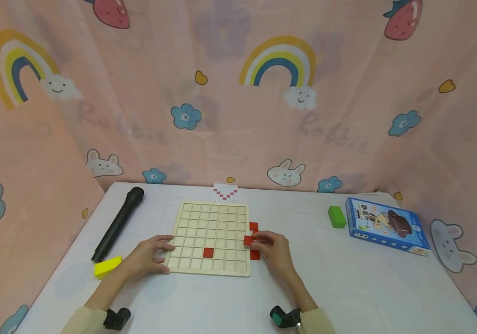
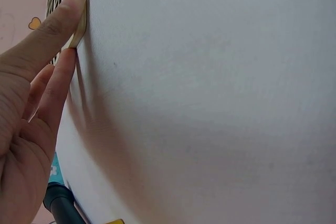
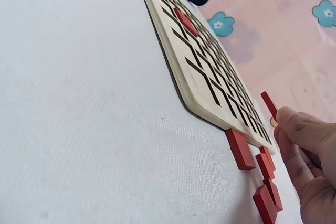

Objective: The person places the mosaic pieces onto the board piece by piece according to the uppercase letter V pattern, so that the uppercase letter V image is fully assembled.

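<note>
Head view: writing shows on the blue box (image 1: 389, 226) at the right of the surface (image 1: 372, 287), whose lid bears characters too small to read surely, and as blurred script on the pink cloth (image 1: 230, 139) behind.

The board (image 1: 228, 265), pale and wood-like, nearly square and ruled into cells by a raised grid, lies flat at the centre of the surface. Its right edge runs almost straight away from the person; its left edge leans inward toward the far side. One red tile (image 1: 208, 253), flat and square, sits in the second row from the near edge. Just beyond the far edge lies a squared card (image 1: 225, 193) printed with a red V pointing toward the person.

The right hand (image 1: 275, 250) pinches a held tile (image 1: 248, 240), plain red and thin, between thumb and fingers at the board's right edge. In the right wrist view it is raised and seen edge-on, its long axis slanting from upper left to lower right. Loose tiles (image 3: 240, 149), also red, lie beside that edge. The left hand (image 1: 144, 256), its fingers spread, touches the board about the near left corner.
</note>
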{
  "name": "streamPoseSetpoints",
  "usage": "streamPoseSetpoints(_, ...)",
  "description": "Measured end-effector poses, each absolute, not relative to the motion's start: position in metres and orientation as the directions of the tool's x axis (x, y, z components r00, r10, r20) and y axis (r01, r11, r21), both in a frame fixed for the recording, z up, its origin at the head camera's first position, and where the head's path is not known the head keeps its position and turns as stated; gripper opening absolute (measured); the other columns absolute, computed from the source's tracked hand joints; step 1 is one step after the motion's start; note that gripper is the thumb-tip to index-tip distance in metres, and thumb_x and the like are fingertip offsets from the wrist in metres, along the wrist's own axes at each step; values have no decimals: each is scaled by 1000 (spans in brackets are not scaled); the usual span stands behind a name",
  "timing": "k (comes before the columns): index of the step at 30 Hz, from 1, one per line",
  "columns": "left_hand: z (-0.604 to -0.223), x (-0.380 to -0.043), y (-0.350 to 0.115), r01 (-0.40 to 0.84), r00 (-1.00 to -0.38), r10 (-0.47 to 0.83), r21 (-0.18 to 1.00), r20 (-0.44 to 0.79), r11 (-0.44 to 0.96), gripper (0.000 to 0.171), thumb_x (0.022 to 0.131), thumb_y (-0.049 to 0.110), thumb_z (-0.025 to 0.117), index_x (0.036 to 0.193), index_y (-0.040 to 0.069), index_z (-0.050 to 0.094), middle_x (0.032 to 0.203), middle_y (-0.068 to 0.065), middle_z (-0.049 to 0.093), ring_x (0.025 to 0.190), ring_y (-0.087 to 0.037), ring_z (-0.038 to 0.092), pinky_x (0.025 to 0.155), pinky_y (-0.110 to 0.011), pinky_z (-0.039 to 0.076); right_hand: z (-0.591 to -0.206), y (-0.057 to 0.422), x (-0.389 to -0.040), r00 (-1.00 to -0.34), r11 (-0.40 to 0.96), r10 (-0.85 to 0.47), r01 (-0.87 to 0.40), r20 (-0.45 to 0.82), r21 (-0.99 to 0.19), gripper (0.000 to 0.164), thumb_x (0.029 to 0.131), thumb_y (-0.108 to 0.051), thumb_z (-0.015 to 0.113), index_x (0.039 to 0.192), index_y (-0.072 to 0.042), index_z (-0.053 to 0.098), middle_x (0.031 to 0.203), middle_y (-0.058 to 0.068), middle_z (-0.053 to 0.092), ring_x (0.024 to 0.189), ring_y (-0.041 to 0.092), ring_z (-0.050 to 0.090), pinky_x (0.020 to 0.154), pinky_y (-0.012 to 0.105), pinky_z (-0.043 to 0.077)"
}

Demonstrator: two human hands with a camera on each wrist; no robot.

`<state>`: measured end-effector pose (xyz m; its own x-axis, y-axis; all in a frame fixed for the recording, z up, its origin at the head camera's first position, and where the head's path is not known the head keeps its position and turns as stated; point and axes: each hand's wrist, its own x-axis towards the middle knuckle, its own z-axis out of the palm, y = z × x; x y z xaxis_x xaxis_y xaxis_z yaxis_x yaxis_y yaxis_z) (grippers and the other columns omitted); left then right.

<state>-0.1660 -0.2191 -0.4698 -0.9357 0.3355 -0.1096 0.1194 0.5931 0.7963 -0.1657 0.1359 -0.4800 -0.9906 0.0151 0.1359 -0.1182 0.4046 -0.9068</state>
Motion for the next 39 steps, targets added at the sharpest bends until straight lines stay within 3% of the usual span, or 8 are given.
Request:
streamPoseSetpoints(4, -469, -166, -220, 122, -934, 339, 798, -108, 590, 56, 61, 5, 87, 112, -3, 67, 144, -17, 42, 128, -42, 43, 78, -21, 58, -481, 131, -167, -988, 407, 3, -139, 154, -903, 24, 76, -3, 78, 99, -3, 73, 92, 7, 71, 79, 18, 67, 72, 17, 57)
streamPoseSetpoints(25, -472, -166, -220, 136, -936, 339, 800, -89, 585, 55, 59, 7, 88, 109, -2, 68, 142, -18, 43, 129, -43, 40, 78, -21, 58, -489, 102, -174, -972, 399, -75, -235, 224, -886, 21, 75, -2, 79, 95, 0, 73, 91, 11, 71, 76, 21, 69, 68, 22, 59)
streamPoseSetpoints(39, -473, -166, -221, 159, -930, 360, 805, -73, 572, 57, 59, 8, 88, 110, -5, 67, 142, -22, 42, 128, -46, 41, 78, -21, 58, -493, 74, -179, -964, 370, -151, -262, 221, -891, 20, 81, -8, 76, 100, -1, 72, 93, 7, 71, 80, 17, 67, 71, 20, 58)
